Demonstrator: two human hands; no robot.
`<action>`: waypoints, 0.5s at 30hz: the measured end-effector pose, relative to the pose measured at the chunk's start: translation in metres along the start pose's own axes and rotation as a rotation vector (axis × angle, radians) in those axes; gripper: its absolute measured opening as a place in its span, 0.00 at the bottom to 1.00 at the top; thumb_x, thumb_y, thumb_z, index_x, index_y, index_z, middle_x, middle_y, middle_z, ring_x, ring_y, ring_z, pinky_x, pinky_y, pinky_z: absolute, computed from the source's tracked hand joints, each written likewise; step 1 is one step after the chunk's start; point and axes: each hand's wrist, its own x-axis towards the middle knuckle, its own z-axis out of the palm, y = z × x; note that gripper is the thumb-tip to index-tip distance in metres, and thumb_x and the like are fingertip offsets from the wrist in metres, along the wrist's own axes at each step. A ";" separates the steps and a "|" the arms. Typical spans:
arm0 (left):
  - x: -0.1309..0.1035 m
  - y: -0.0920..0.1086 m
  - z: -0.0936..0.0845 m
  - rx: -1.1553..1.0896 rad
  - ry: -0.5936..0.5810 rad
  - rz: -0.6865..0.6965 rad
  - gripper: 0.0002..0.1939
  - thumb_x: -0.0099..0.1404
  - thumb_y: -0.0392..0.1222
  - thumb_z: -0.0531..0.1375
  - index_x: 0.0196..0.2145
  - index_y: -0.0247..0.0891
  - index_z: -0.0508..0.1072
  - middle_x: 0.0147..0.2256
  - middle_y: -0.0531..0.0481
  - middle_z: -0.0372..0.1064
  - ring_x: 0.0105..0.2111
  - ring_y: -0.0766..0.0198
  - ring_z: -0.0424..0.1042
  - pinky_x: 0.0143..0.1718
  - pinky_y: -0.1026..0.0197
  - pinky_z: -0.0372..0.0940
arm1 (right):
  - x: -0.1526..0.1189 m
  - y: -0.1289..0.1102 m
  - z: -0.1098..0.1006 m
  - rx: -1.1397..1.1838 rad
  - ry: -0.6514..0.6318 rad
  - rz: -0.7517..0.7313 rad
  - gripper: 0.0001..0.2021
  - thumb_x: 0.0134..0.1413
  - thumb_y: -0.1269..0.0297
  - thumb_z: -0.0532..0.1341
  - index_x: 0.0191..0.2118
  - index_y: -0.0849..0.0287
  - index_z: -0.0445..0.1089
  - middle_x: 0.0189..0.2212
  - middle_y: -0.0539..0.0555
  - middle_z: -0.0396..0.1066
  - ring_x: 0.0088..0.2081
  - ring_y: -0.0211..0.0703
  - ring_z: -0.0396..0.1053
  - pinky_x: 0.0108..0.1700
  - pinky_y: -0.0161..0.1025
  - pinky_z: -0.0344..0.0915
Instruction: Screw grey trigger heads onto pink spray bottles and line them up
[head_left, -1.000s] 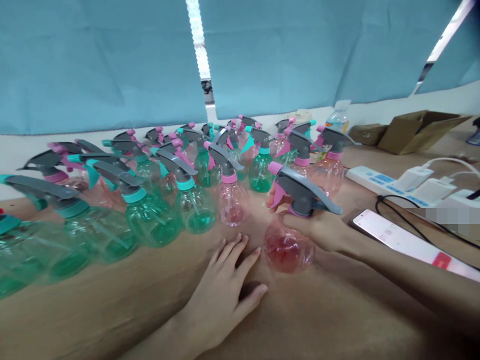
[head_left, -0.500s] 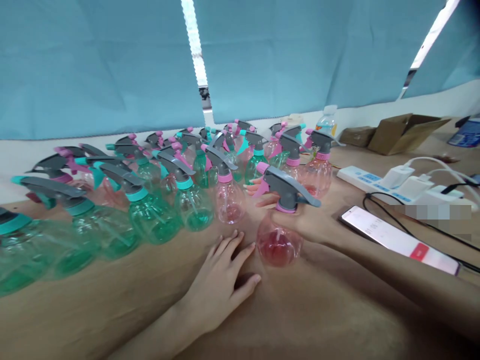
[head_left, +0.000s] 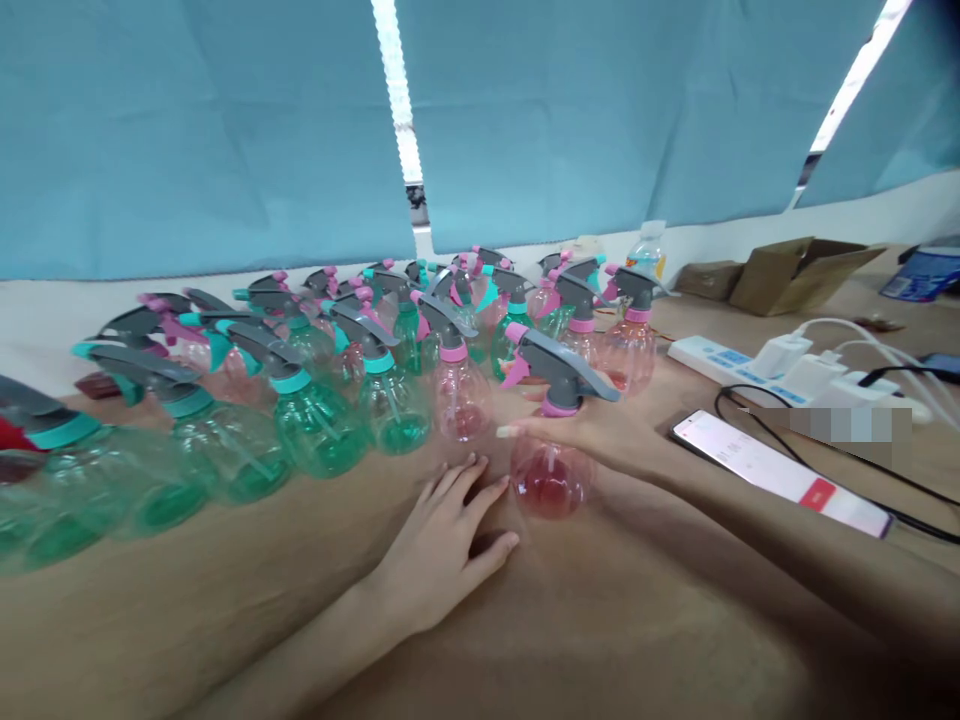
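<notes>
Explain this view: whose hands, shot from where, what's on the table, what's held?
No machine here: these are a person's bare hands, seen by one camera worn on the head, looking forward and down. On the table stand spray bottles, green and pink. To the right lie a phone and a power strip, with an open box behind. The left hand rests spread on the table, holding nothing. The right hand is around the neck of the front pink bottle; how firmly, I can't tell.

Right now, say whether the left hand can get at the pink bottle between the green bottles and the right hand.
Probably yes: the left hand lies open, and nothing visible stands between its fingertips and the pink bottle.
</notes>
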 end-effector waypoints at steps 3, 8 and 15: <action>0.000 0.000 0.000 -0.002 -0.001 0.009 0.25 0.69 0.53 0.52 0.59 0.39 0.60 0.61 0.40 0.53 0.60 0.48 0.51 0.57 0.42 0.48 | -0.002 0.000 -0.003 -0.003 -0.025 -0.056 0.19 0.44 0.51 0.65 0.43 0.52 0.72 0.27 0.49 0.71 0.33 0.46 0.70 0.34 0.42 0.67; -0.001 0.001 -0.003 0.014 -0.019 -0.003 0.26 0.69 0.53 0.52 0.59 0.38 0.60 0.61 0.39 0.52 0.60 0.48 0.52 0.57 0.42 0.50 | -0.010 0.002 -0.012 -0.018 -0.088 -0.140 0.18 0.43 0.49 0.65 0.40 0.51 0.70 0.33 0.50 0.73 0.38 0.47 0.71 0.39 0.44 0.67; -0.002 0.006 -0.004 0.059 0.006 -0.007 0.24 0.70 0.51 0.51 0.57 0.34 0.63 0.59 0.37 0.55 0.59 0.48 0.53 0.56 0.43 0.52 | -0.035 0.022 -0.016 -0.244 0.003 -0.143 0.33 0.39 0.44 0.65 0.49 0.59 0.61 0.43 0.61 0.68 0.43 0.55 0.68 0.42 0.54 0.65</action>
